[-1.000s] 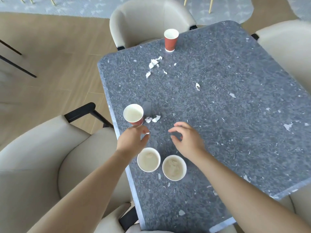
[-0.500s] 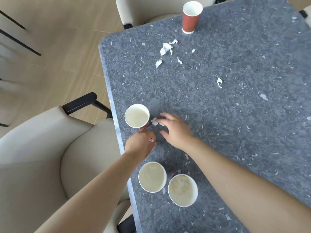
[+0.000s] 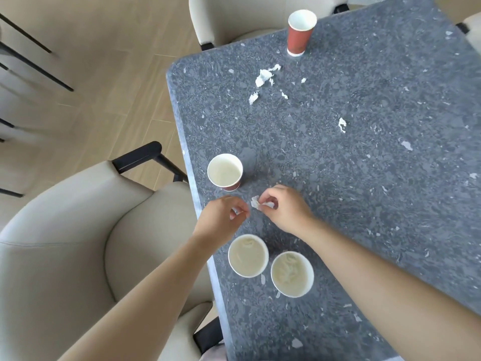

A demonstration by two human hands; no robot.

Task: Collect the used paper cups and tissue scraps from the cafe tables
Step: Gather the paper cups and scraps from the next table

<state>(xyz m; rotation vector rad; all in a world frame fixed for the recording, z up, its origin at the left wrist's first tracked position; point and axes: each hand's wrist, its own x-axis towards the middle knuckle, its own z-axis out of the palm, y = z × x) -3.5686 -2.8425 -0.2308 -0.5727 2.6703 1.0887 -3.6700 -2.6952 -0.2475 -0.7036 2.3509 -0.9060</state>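
- The right hand [image 3: 285, 209] is pinched shut on a white tissue scrap [image 3: 256, 202], thumb and fingertips closed on it just above the grey speckled table [image 3: 364, 178].
- The left hand [image 3: 223, 217] is curled closed just left of that scrap, with a small white bit [image 3: 236, 211] showing between its fingertips; I cannot tell whether this is a separate piece of tissue.
- Landmark: the near red cup [image 3: 225, 172], upright with a white inside, standing close to the table's left edge. Both hands are just on the near side of it, not touching it.
- Nearer still from the red cup, past the hands, stand two white cups side by side: the left white cup [image 3: 248, 255] and the right white cup [image 3: 292, 274]. Both are upright and show a pale crumpled lining or residue inside; I cannot tell which.
- Far beyond the red cup, near the table's far edge, a second red cup [image 3: 300, 32] stands upright.
- Between the two red cups, closer to the far one, lies a cluster of torn tissue pieces [image 3: 264, 78].
- To the right of that cluster, well apart, lies a single tissue piece [image 3: 342, 124].
- A beige armchair [image 3: 65, 243] sits left of the near red cup, against the table's edge.
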